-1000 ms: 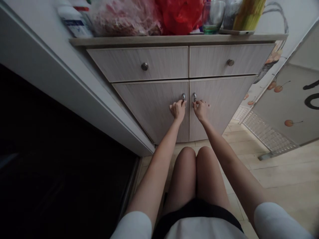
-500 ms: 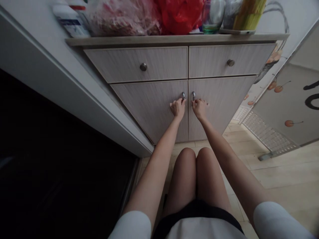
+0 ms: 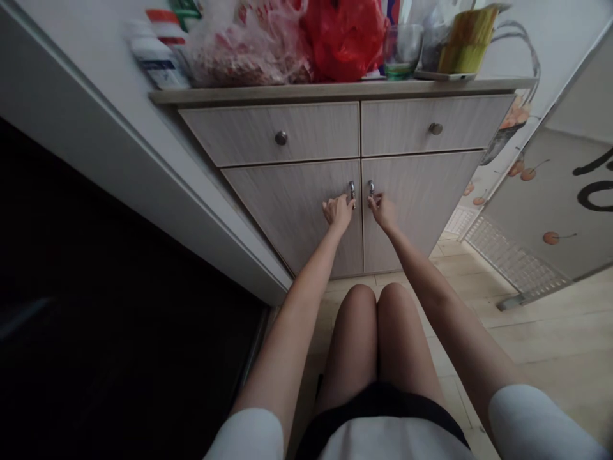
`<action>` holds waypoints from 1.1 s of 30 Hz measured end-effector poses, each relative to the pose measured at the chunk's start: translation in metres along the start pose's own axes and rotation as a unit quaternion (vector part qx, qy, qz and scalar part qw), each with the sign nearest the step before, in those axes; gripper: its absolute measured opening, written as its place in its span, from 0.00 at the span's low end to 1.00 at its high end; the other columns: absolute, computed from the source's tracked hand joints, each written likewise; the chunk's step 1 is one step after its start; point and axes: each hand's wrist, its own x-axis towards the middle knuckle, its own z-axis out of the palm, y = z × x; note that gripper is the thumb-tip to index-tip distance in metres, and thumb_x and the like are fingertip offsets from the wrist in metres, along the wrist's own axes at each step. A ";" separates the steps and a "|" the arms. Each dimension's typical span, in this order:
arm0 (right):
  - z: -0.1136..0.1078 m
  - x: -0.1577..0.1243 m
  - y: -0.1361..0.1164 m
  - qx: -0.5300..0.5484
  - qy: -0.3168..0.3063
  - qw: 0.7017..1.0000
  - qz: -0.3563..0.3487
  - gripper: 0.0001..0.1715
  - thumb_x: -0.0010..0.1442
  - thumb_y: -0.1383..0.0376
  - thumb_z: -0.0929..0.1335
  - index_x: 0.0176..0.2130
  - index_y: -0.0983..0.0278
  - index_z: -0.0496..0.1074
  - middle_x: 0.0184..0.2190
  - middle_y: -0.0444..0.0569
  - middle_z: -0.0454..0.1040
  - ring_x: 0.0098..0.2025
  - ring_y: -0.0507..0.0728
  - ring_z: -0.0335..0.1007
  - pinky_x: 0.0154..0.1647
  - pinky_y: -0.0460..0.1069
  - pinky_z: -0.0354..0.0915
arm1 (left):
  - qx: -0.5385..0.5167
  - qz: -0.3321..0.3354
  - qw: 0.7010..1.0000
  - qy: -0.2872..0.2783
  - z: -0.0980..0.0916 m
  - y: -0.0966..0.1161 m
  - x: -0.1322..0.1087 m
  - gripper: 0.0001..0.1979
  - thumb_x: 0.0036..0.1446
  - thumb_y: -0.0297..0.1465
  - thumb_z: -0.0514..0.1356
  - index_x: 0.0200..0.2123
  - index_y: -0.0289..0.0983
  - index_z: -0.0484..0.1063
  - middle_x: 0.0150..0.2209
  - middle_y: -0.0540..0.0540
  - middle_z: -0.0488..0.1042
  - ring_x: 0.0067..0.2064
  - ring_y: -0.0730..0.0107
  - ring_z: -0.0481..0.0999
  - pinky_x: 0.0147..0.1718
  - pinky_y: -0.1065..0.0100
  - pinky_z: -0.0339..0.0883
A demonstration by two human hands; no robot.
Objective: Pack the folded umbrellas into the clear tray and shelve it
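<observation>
Our left hand [image 3: 338, 211] pinches the curved silver metal left handle [image 3: 352, 188], our right hand [image 3: 382, 210] the matching right handle [image 3: 371, 187], mid-scene on pale wood-grain cabinet doors [image 3: 287, 204]. We'd expect rigid, slightly slick metal, doors fairly light; best hold is the handles' lower half.

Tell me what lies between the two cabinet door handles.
In the head view, the vertical seam where the left door and right door meet runs between the left handle and the right handle.
</observation>
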 end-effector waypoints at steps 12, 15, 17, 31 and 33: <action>-0.088 -0.053 0.008 0.503 -0.279 0.817 -0.035 0.41 0.57 0.62 0.70 0.67 0.56 0.62 0.19 0.34 0.58 0.21 0.49 0.49 0.25 0.46 0.50 | -0.593 0.024 0.738 -0.321 -0.074 -0.033 -0.053 0.25 0.62 0.35 0.62 0.62 0.43 0.70 0.14 0.61 0.48 0.15 0.77 0.48 0.23 0.69 0.53; -0.094 -0.061 0.001 0.634 -0.239 0.734 -0.040 0.46 0.56 0.62 0.70 0.69 0.47 0.55 0.17 0.30 0.47 0.19 0.49 0.40 0.24 0.46 0.45 | -0.690 0.002 0.690 -0.219 -0.069 -0.024 -0.061 0.23 0.67 0.32 0.55 0.64 0.47 0.67 0.15 0.61 0.43 0.15 0.77 0.43 0.23 0.70 0.53; -0.089 -0.065 -0.003 0.682 -0.210 0.700 -0.039 0.47 0.56 0.63 0.70 0.69 0.45 0.52 0.17 0.30 0.44 0.18 0.49 0.36 0.23 0.46 0.43 | -0.728 -0.015 0.667 -0.157 -0.057 -0.018 -0.065 0.24 0.69 0.29 0.50 0.65 0.49 0.65 0.16 0.61 0.41 0.15 0.77 0.41 0.22 0.70 0.51; -0.027 -0.077 0.013 0.842 -0.205 0.499 0.015 0.34 0.52 0.74 0.67 0.55 0.50 0.70 0.16 0.31 0.40 0.18 0.48 0.28 0.19 0.43 0.39 | -0.867 -0.098 0.470 -0.130 0.011 -0.019 -0.085 0.24 0.72 0.25 0.45 0.66 0.48 0.62 0.17 0.61 0.44 0.15 0.78 0.42 0.22 0.72 0.48; -0.028 -0.075 0.015 0.853 -0.212 0.476 0.034 0.33 0.52 0.75 0.66 0.54 0.50 0.71 0.16 0.31 0.39 0.18 0.48 0.28 0.19 0.42 0.39 | -0.878 -0.108 0.447 -0.134 0.012 -0.019 -0.084 0.24 0.72 0.25 0.46 0.66 0.49 0.62 0.16 0.61 0.45 0.14 0.78 0.42 0.22 0.72 0.47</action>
